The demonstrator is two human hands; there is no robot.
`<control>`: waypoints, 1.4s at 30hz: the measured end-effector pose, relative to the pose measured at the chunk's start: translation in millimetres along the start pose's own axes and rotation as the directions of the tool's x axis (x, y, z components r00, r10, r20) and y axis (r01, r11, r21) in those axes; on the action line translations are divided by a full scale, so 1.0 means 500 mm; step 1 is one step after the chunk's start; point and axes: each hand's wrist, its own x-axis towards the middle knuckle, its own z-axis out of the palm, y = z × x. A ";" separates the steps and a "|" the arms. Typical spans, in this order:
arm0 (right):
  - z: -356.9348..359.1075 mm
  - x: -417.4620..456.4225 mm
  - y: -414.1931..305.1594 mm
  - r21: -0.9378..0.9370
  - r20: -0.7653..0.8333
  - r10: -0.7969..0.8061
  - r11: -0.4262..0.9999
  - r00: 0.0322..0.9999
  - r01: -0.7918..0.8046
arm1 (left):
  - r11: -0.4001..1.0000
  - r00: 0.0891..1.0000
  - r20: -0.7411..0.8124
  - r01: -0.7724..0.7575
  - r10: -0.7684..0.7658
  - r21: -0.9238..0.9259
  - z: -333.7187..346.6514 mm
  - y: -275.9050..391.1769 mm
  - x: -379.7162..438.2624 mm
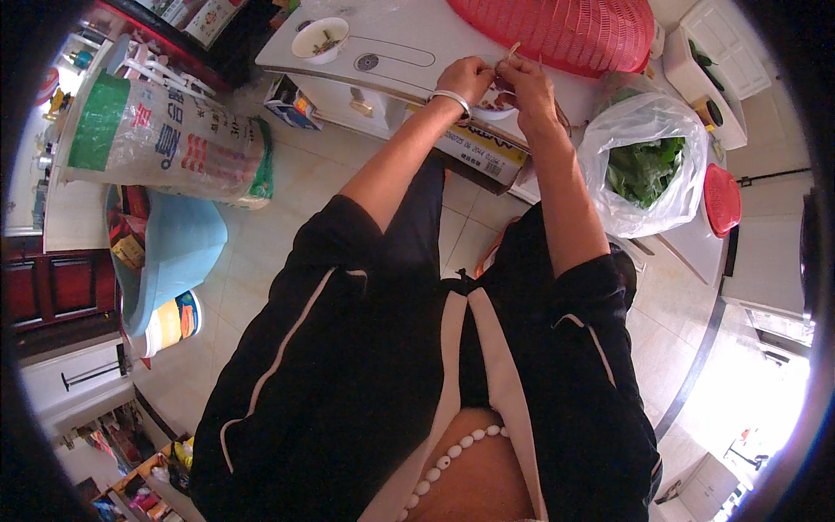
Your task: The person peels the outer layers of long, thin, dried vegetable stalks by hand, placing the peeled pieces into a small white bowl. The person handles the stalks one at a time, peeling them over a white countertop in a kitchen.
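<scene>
My left hand (464,83), with a pale bangle at its wrist, is raised over the near edge of a white table (404,49). Close beside it, my right hand (527,88) pinches a small, thin, stringy piece (512,53) that I cannot name for sure. The left fingertips nearly meet the right ones; what they hold is hidden. Below both hands a white bowl (494,113) with small reddish-brown bits is partly covered. Another white bowl (321,40), holding a few greenish-brown bits, stands further left on the table.
A red plastic basket (561,29) lies behind the hands. On the right are a plastic bag (590,163) of green leaves (646,171), a white container (734,117) and a red basket (722,200). A woven sack (176,140) and blue bin (182,235) stand left.
</scene>
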 end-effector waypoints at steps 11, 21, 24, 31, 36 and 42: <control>0.008 -0.015 -0.022 -0.032 -0.097 -0.101 0.995 0.990 0.099 | 0.987 0.966 0.220 0.149 -0.133 -0.059 -0.016 0.026 0.001; -0.013 -0.013 -0.002 -0.051 0.094 0.006 0.999 0.996 -0.001 | 0.923 0.973 0.170 0.203 -0.154 -0.327 -0.014 0.017 0.005; -0.012 -0.013 0.004 -0.063 0.038 -0.016 0.998 0.999 0.018 | 0.942 0.977 0.164 0.178 -0.135 -0.285 -0.011 0.014 0.008; -0.011 -0.017 -0.012 -0.122 0.016 0.009 0.992 1.000 -0.007 | 0.949 0.968 0.175 0.217 -0.179 -0.231 -0.016 0.020 0.002; 0.009 -0.023 -0.016 -0.084 -0.010 0.045 0.995 0.999 -0.046 | 0.979 0.985 0.092 0.159 -0.147 -0.128 -0.029 0.021 0.003; -0.002 -0.017 -0.009 -0.023 0.042 0.072 0.997 0.997 -0.071 | 0.995 0.994 0.058 0.094 -0.096 0.028 -0.038 0.036 -0.004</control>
